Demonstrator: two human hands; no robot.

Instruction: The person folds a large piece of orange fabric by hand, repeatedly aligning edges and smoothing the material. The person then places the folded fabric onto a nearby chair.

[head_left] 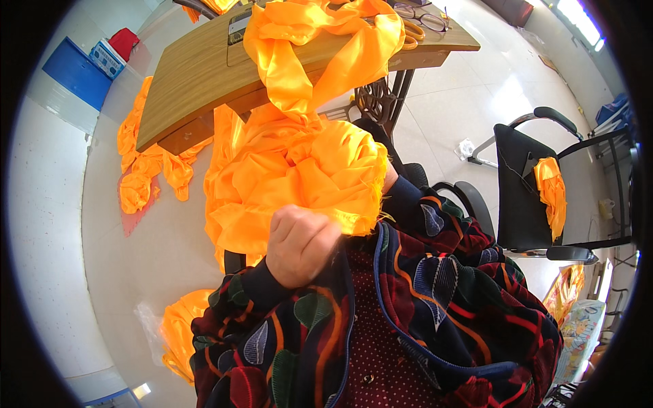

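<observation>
A large bundle of shiny orange satin cloth lies heaped in front of me, between my body and the table edge. Its right edge is frayed into loose threads. My left hand is closed like a fist at the near edge of the bundle, slightly blurred at the fingertips; whatever is inside it is hidden. Only a small part of my right hand shows, at the right side of the bundle, with its fingers hidden behind the cloth. More of the orange cloth runs from the bundle up onto the tabletop.
The wooden sewing table carries yellow-handled scissors and eyeglasses at its right. Orange cloth hangs down at the left, and another heap lies on the floor. A black chair with orange cloth stands at right.
</observation>
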